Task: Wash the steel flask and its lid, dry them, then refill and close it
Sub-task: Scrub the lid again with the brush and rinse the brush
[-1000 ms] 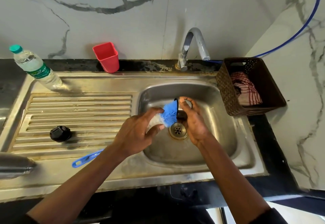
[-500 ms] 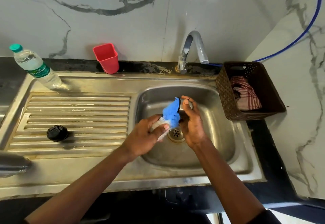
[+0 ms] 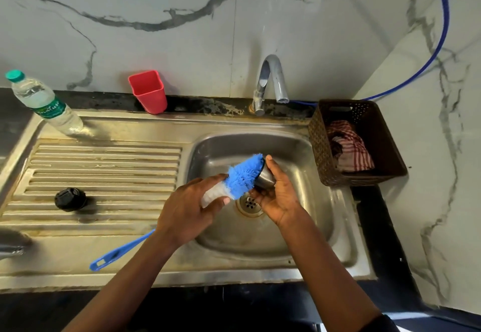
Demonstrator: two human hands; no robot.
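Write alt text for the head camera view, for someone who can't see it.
Over a steel sink basin, the left hand scrubs a small steel lid cup, held by the right hand, with a blue bristle bottle brush. A black round cap rests on the ribbed drainboard.

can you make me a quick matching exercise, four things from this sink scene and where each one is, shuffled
Things:
1. red cup
2. black cap
3. striped cloth
4. steel lid

Places:
A. inside the brown basket
B. on the ribbed drainboard
C. in the right hand, over the basin
D. on the dark ledge by the wall

Pairs: 1-D, 2-B, 3-A, 4-C
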